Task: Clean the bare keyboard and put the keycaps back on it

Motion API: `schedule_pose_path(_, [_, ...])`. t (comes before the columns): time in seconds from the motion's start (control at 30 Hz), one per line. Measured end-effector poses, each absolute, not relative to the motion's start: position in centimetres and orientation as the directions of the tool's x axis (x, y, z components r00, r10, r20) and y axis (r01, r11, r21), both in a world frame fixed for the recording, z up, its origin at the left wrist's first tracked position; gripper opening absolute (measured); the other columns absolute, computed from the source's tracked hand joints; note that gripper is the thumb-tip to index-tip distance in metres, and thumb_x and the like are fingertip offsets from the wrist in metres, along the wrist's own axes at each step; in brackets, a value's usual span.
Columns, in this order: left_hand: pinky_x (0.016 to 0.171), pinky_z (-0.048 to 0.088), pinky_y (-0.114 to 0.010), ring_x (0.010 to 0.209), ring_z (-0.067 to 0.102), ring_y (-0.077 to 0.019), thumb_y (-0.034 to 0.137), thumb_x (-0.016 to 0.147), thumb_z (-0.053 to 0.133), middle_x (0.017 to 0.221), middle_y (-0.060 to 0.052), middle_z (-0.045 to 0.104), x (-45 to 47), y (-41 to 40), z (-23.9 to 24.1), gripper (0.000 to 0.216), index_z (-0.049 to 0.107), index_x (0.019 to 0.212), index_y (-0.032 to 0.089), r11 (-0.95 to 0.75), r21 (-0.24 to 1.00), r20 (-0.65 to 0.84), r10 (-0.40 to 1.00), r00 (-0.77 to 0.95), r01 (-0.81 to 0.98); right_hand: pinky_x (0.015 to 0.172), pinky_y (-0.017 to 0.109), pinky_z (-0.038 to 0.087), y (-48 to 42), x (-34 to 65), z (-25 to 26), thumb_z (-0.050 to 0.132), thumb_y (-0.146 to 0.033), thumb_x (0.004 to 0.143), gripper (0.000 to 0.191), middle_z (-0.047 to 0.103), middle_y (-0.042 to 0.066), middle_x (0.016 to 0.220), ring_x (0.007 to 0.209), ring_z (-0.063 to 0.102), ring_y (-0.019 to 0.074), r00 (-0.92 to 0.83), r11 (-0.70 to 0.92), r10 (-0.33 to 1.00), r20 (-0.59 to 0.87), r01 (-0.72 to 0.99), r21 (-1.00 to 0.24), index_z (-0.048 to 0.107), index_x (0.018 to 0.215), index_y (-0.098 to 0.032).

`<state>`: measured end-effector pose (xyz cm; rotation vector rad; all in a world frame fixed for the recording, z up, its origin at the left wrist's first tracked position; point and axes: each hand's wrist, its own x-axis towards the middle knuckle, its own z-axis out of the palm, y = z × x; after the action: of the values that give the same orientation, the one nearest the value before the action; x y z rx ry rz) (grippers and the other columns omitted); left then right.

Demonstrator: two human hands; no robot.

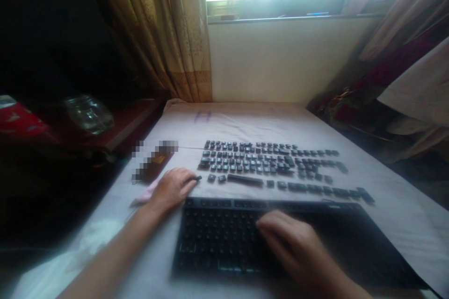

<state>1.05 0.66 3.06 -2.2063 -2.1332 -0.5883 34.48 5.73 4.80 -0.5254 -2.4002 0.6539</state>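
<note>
A black keyboard (213,231) lies in front of me, its key wells bare of caps across the part I can see. Beyond its far edge, loose black keycaps (229,168) are laid out in rows, with a long spacebar (244,180) in the nearest row. At that row's left end, my left hand (171,189) has its fingertips closed on a small black keycap (198,178). My right hand (289,236) rests over the middle of the keyboard, fingers curled together; whatever they hold, if anything, is hidden.
A pale sheet (245,119) covers the surface under everything. A brown wallet-like item (157,166), partly pixelated, and a pink cloth (147,194) lie beside my left hand. White cloth (80,257) is at lower left. A curtain (185,32) and window stand behind.
</note>
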Motion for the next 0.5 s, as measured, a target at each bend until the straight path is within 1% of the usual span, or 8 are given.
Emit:
schedule_pose_path(0.2, [0.08, 0.056, -0.037, 0.089, 0.07, -0.0192, 0.027, 0.094, 0.054, 0.096, -0.002, 0.077, 1.3, -2.1, 3.3, 0.018, 0.07, 0.102, 0.024, -0.098, 0.258, 0.415, 0.91, -0.018, 0.961, 0.062, 0.02, 0.055, 5.9, 34.5, 5.0, 0.05, -0.012, 0.095, 0.018, 0.071, 0.004, 0.078, 0.068, 0.071, 0.0138, -0.746, 0.8, 0.497, 0.443, 0.197, -0.566, 0.065, 0.088, -0.02])
schedule_pose_path(0.3, [0.089, 0.054, -0.039, 0.091, 0.071, -0.0181, 0.028, 0.095, 0.055, 0.098, -0.001, 0.077, 2.1, -4.0, 3.6, 0.017, 0.069, 0.104, 0.025, -0.132, 0.25, 0.481, 0.877, -0.005, 0.959, 0.061, 0.02, 0.055, 5.9, 34.5, 5.0, 0.051, -0.011, 0.095, 0.017, 0.072, 0.004, 0.078, 0.067, 0.071, 0.0137, -0.733, 0.815, 0.486, 0.475, 0.183, -0.55, 0.066, 0.09, -0.02])
schedule_pose_path(0.37, [0.093, 0.053, -0.039, 0.091, 0.071, -0.017, 0.024, 0.094, 0.057, 0.097, 0.001, 0.077, 2.8, -5.4, 4.0, 0.015, 0.067, 0.105, 0.025, -0.183, 0.204, 0.537, 0.842, 0.046, 0.962, 0.062, 0.02, 0.056, 5.7, 34.5, 4.9, 0.052, -0.012, 0.095, 0.017, 0.072, 0.004, 0.079, 0.068, 0.071, 0.0138, -0.725, 0.828, 0.472, 0.501, 0.171, -0.533, 0.067, 0.092, -0.02])
schedule_pose_path(0.4, [0.091, 0.053, -0.037, 0.09, 0.071, -0.0162, 0.021, 0.094, 0.057, 0.096, 0.001, 0.077, 3.3, -6.0, 4.1, 0.015, 0.067, 0.106, 0.024, -0.215, 0.171, 0.56, 0.824, 0.085, 0.961, 0.063, 0.021, 0.056, 5.6, 34.4, 4.9, 0.052, -0.012, 0.095, 0.017, 0.073, 0.004, 0.08, 0.069, 0.072, 0.014, -0.723, 0.835, 0.466, 0.51, 0.169, -0.523, 0.067, 0.093, -0.02])
schedule_pose_path(0.5, [0.08, 0.054, -0.032, 0.083, 0.069, -0.0144, 0.017, 0.093, 0.057, 0.092, 0.0, 0.075, 4.7, -7.8, 4.7, 0.017, 0.067, 0.105, 0.023, -0.275, 0.104, 0.568, 0.805, 0.17, 0.956, 0.063, 0.021, 0.056, 4.8, 33.8, 4.7, 0.051, -0.012, 0.095, 0.018, 0.074, 0.005, 0.081, 0.07, 0.072, 0.0145, -0.728, 0.854, 0.444, 0.522, 0.168, -0.493, 0.068, 0.096, -0.02])
